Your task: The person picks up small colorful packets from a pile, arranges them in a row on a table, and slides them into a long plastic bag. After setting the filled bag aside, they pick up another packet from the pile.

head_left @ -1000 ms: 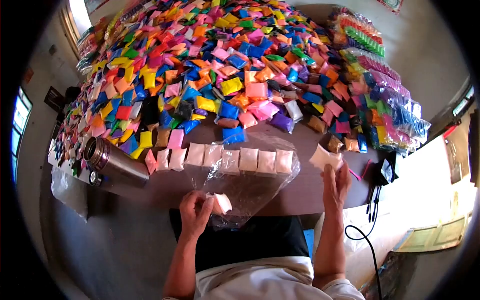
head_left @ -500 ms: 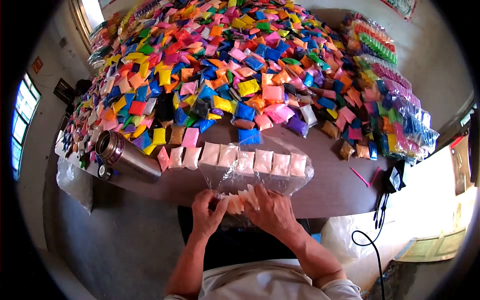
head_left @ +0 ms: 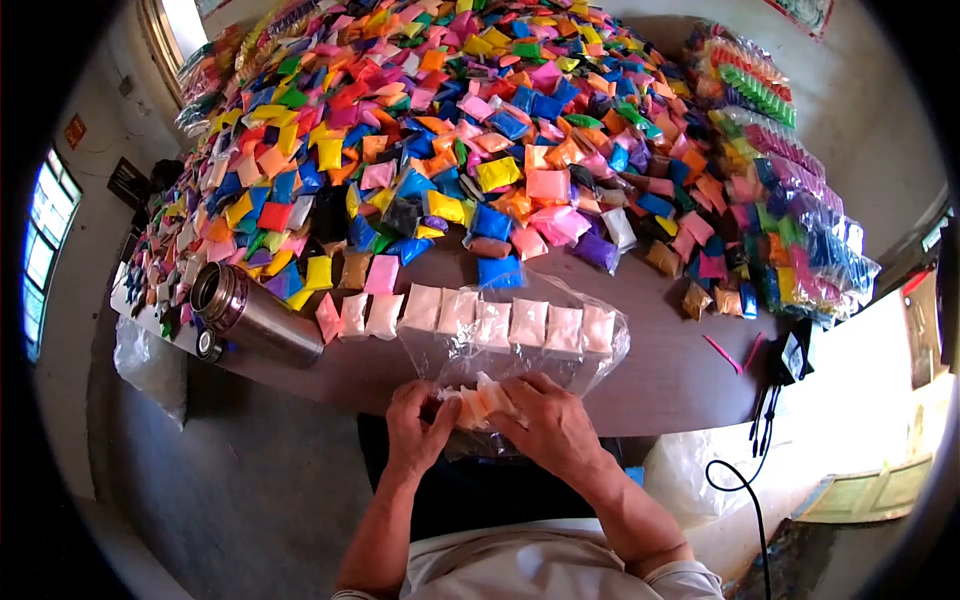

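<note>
My left hand and my right hand are closed on the two ends of a short stack of peach-coloured packets, at the table's front edge. The packets stand on edge, side by side, between my fingers. Just beyond my hands a clear plastic bag lies spread on the table, its near part reaching down to my fingers. A row of pale pink packets lies along the bag. Left of that row rest a few more pink packets.
A steel flask leans at the left, with its cap beside it. A huge heap of coloured packets covers the table's back. Bagged packets are piled at right, near pink strips and a black device with cables.
The peach packets between my hands have shifted and sit lower and more bunched. My right hand's fingers have moved slightly on their end of the stack.
</note>
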